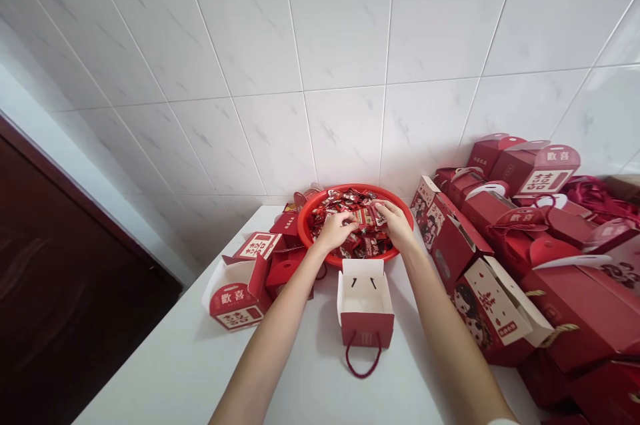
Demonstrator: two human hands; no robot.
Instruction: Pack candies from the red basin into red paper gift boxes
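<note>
A round red basket (306, 238) holds many small wrapped sweets (371, 246), mostly red. Over its left half is my left hand (338, 230), thumb and fingers pinched at a wrapped piece too small to name. My right hand (393, 219) is above the basket's right side, its fingers closed on a red wrapped sweet (379, 217). In front of the basket, between my forearms, an open red box (367, 328) with a white inside stands on the white table (320, 385). Its dark red cord handle hangs toward me.
Open red boxes (240, 305) stand left of the basket. Many red gift boxes (585, 298) are piled along the right side, some with rope handles. A tiled wall (345, 125) rises behind the table, and a dark door (75, 278) is at the left.
</note>
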